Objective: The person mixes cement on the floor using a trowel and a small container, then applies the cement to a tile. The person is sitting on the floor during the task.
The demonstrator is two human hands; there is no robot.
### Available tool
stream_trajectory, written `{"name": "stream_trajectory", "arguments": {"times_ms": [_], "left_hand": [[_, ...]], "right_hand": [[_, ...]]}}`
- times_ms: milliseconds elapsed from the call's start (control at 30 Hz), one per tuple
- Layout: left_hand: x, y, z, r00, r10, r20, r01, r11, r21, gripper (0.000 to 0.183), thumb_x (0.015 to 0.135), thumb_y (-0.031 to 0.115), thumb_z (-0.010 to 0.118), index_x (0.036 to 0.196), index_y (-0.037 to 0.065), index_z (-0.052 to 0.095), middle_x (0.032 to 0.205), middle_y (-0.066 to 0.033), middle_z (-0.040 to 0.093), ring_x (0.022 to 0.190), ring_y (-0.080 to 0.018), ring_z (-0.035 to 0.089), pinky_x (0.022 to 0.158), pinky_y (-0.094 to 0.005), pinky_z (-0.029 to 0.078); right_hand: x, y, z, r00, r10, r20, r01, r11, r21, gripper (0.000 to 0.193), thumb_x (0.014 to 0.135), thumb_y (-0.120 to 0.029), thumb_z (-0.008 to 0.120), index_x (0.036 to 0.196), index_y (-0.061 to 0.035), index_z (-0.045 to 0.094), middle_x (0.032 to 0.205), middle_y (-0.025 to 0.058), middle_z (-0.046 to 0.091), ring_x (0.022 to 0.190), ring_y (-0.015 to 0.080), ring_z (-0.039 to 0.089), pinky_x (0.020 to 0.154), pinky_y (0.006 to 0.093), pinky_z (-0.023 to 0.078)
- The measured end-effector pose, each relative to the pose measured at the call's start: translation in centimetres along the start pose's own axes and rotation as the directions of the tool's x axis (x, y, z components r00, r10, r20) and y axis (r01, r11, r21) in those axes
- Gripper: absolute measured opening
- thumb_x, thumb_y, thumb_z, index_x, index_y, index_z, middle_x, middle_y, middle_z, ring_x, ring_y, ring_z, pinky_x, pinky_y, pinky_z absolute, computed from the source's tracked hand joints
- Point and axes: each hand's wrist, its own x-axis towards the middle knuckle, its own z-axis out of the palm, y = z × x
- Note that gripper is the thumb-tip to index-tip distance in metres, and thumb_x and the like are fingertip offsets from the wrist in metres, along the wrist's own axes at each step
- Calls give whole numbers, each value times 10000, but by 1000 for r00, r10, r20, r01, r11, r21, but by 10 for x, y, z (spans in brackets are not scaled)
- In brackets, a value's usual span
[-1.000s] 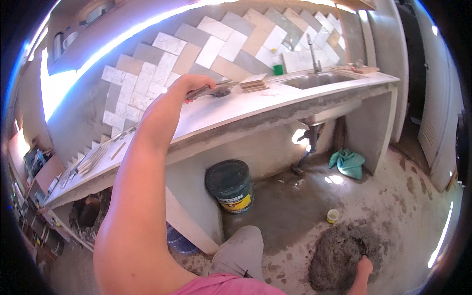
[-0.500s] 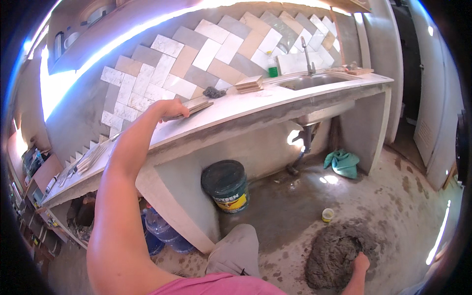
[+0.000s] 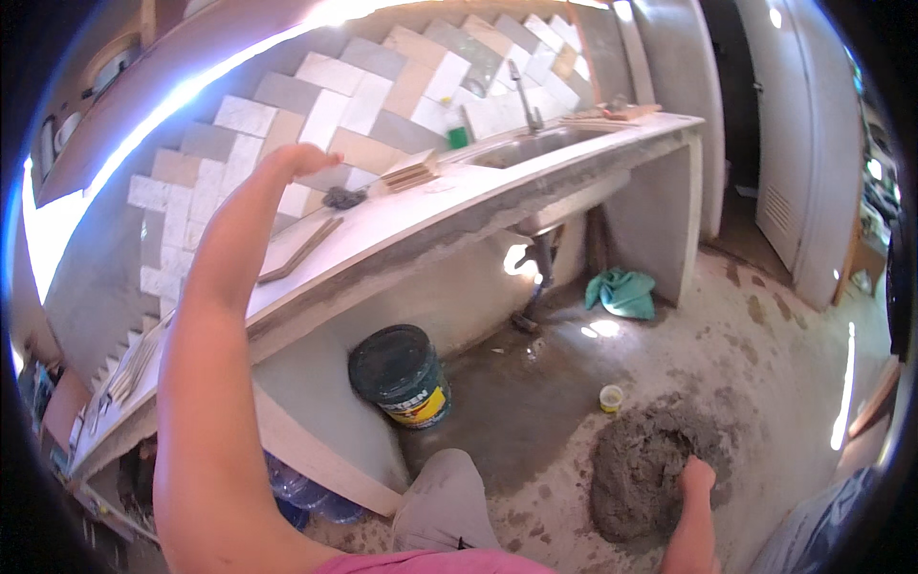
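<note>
My left hand [image 3: 312, 165] is lifted over the counter in front of the tiled wall, fingers stretched out with nothing visible in them. Below it, a flat tile [image 3: 295, 254] lies near the front edge of the white countertop [image 3: 378, 228]. A dark grey clump [image 3: 344, 197], too indistinct to name, and a short stack of tiles [image 3: 409, 172] sit farther right. Down on the floor, my right hand [image 3: 699, 473] is closed at the right side of a heap of wet grey mortar [image 3: 626, 478]. Whatever it grips is hidden.
A sink [image 3: 535, 149] with a tall faucet [image 3: 522, 96] is set into the counter's right part. Underneath stand a dark lidded bucket [image 3: 397, 368] and a green cloth [image 3: 622, 292]. A small cup [image 3: 611, 398] sits beside the mortar. Herringbone tiles [image 3: 330, 115] cover part of the wall.
My left hand has let go of the tile on the counter and risen above it. My right hand stays at the mortar heap. The whole view has shifted to the right.
</note>
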Motion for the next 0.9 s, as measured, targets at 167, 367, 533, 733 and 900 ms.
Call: {"name": "stream_trajectory", "arguments": {"times_ms": [167,367,533,733,900], "left_hand": [[75,89,12,990,122,-70,-101,962,253,805,959,713,465,1446,80,565,1426,-189,606,1139,-339,676,1007,-504,493],[130,146,78,972,219,90,-232,954,189,736,958,666,484,1392,81,591,1407,-178,608,1148,-347,657,1009,-511,473],[161,132,104,964,221,146,-251,941,229,687,950,632,499,1329,72,624,1361,-185,626,1122,-347,655,983,-510,473],[191,120,123,953,259,157,-289,932,217,632,941,591,517,1253,61,663,1307,-194,648,1090,-347,652,953,-508,473],[230,83,61,932,360,29,-358,912,200,590,933,557,532,1190,52,696,1261,-202,666,1064,-348,650,927,-507,472]], "right_hand": [[-17,-24,-21,1000,-2,31,0,999,48,298,994,-163,504,1188,-76,713,1164,182,739,1067,354,725,831,503,595],[-31,-25,-14,996,61,69,-68,993,96,328,1008,-192,468,1223,-92,694,1141,143,754,1052,341,732,802,496,593],[-37,-24,-13,997,67,38,-72,989,126,298,987,-183,504,1205,-110,694,1122,133,759,1021,314,745,763,491,594],[-39,-20,-7,994,102,44,-107,987,119,296,988,-178,501,1203,-97,688,1126,126,759,1006,305,750,740,485,596],[-38,-38,-15,999,38,26,-41,990,134,303,996,-176,495,1208,-77,686,1113,126,764,1005,307,751,725,483,598]]}}
